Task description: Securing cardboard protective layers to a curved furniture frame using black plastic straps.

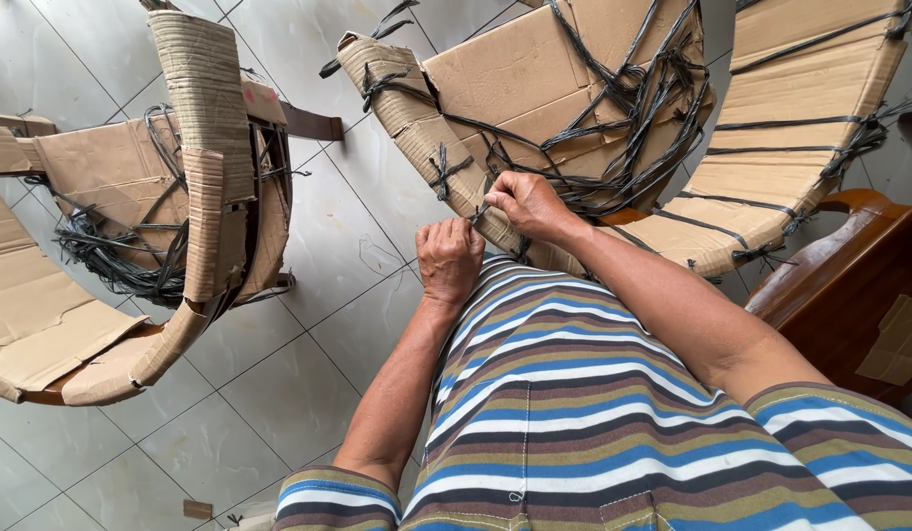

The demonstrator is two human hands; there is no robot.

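Head view: black plastic strap [481, 209] on cardboard-wrapped chair [535, 88] ahead of striped shirt [574, 393], pinched by right hand [530, 205]; left hand [449, 258] fisted just beside, fingers curled shut, contents unclear; more wrapped chairs [181, 197] left, on tiled floor [318, 324]

Soft, even daylight fills the room, bright with no harsh glare. The pale floor tiles [308, 246] carry only faint shadows. Focus is sharp; wide-angle distortion bends lines at the edges.

Wood hidden under wrapping
Cardboard [535, 79] covers the middle chair; the left chair [102, 285] and right chair [810, 118] run off-frame.
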